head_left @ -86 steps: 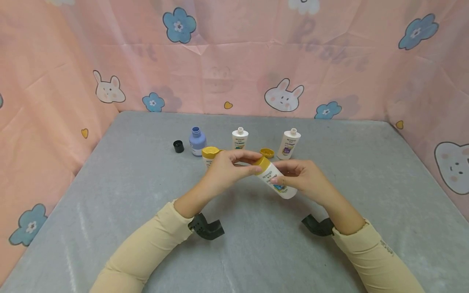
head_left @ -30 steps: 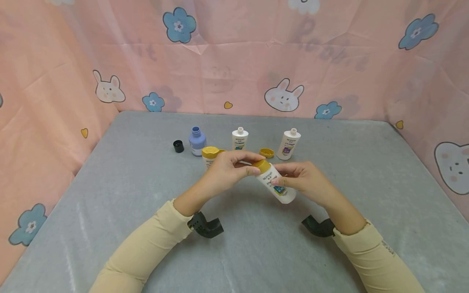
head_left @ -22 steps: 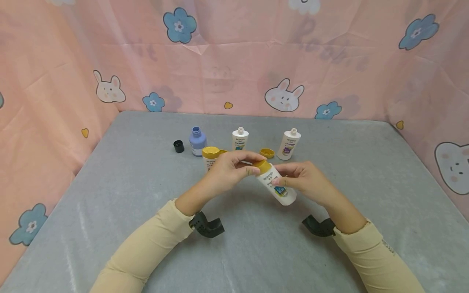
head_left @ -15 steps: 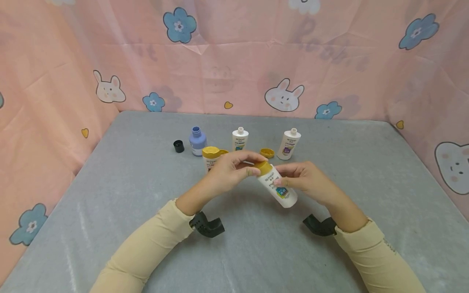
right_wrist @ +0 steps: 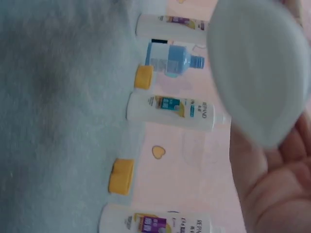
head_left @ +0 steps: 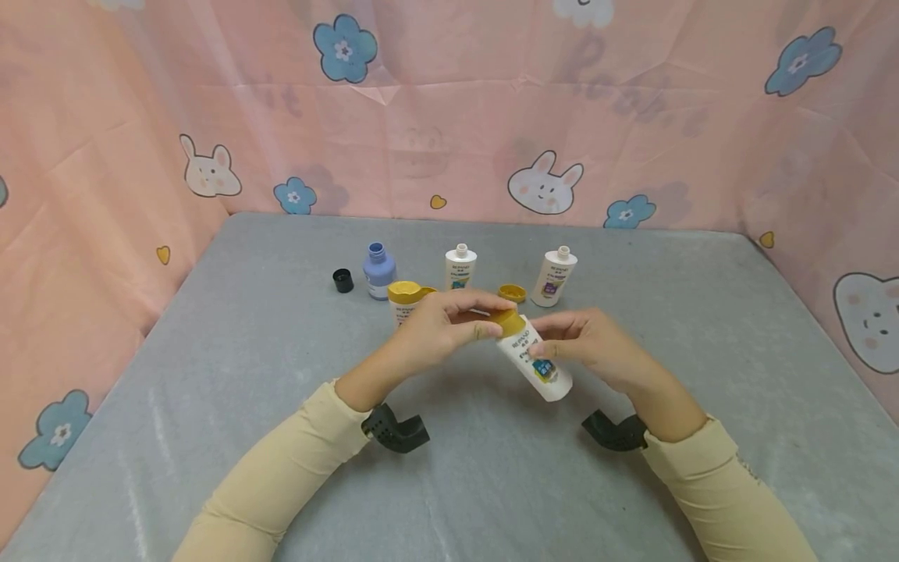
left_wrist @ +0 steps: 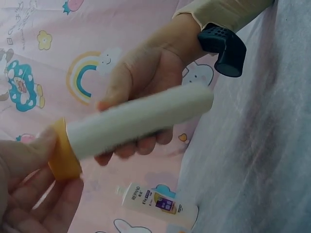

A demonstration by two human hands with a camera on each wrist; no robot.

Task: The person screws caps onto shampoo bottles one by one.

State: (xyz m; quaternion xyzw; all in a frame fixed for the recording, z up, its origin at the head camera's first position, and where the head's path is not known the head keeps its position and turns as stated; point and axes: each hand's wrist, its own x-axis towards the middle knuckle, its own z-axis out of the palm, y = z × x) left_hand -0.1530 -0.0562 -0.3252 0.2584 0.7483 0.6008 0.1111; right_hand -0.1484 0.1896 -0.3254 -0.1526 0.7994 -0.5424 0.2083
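Both hands hold one white shampoo bottle (head_left: 545, 381), tilted, above the grey table. My left hand (head_left: 435, 332) pinches its yellow cap (head_left: 511, 322) between thumb and fingers. The right hand (head_left: 597, 343) grips the bottle's body, thumb on the label side. In the left wrist view the cap (left_wrist: 65, 150) sits at the neck end of the white body (left_wrist: 141, 119), whose narrow side faces that camera. The bottle's base (right_wrist: 260, 73) fills the upper right of the right wrist view. My left hand partly hides a standing white bottle with a yellow cap (head_left: 404, 293).
Behind the hands stand a blue bottle without cap (head_left: 379, 275), a bare-necked white bottle (head_left: 460, 267) and another (head_left: 553, 279) to the right. A black cap (head_left: 342, 281) and yellow caps (head_left: 512, 293) lie among them. A pink printed curtain (head_left: 449, 117) hangs behind the table.
The held bottle has turned about its length, and its lower end has dropped toward me. The right hand has shifted slightly to the right; the left hand keeps its hold on the cap.
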